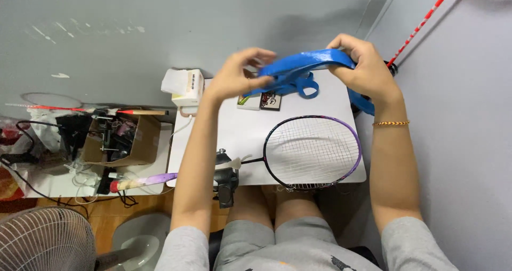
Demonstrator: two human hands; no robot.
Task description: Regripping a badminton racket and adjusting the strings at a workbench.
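Observation:
A long blue grip tape strip [298, 68] is stretched between both hands above a small white table [234, 132]. My left hand [237, 74] pinches its left end. My right hand [362, 66] holds the right end, and more blue tape hangs behind that wrist. Loops of the strip dangle under the stretched part. A badminton racket [312, 151] with a black and purple frame lies flat on the table, its shaft held in a black clamp [226, 178] at the table's near edge. The racket's pale handle with purple wrap [141, 181] sticks out to the left.
Two small flat packets [260, 101] and a white tissue box [184, 87] lie at the table's far side. A cardboard box of tools [120, 138] and cables stand left. A fan [45, 239] sits lower left. A red racket [426, 18] leans on the wall at upper right.

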